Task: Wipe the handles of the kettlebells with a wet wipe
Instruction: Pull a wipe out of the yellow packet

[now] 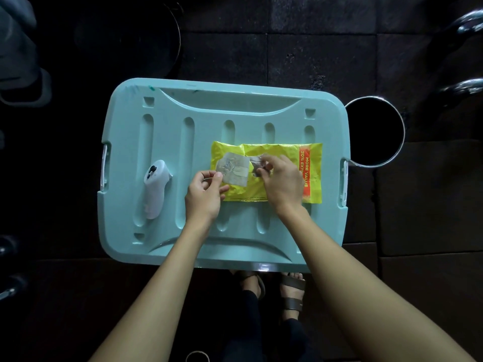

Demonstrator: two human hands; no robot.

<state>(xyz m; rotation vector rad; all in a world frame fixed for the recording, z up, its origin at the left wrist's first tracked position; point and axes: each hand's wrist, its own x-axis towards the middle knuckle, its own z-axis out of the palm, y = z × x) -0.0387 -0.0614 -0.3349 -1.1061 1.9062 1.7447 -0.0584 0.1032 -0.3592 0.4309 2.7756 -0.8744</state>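
- The left hand [206, 194] pinches the peeled-back flap [234, 169] of the wipe pack [277, 150] between thumb and fingers, holding it open.
- The right hand [281, 184] has its fingertips pressed together on a crumpled wipe [257, 165] at the pack's opening.
- The pack lies flat on a teal lid [170, 142], right of centre.
- Risk: with nothing holding the light pack down, a hard pull could lift it or drag out more than 1 wipe.
- Risk: if the flap slips from the left hand, it could fall back over the opening and trap the wipe.
- A white controller [154, 189] lies on the lid's left side, well clear of both hands.
- A steel-rimmed bin [401, 142] sits just beside the lid's right edge.
- 2 shiny curved handles [467, 22] at the far right are probably the kettlebells, but it is too dim to be sure. The lid stands between them and the person.
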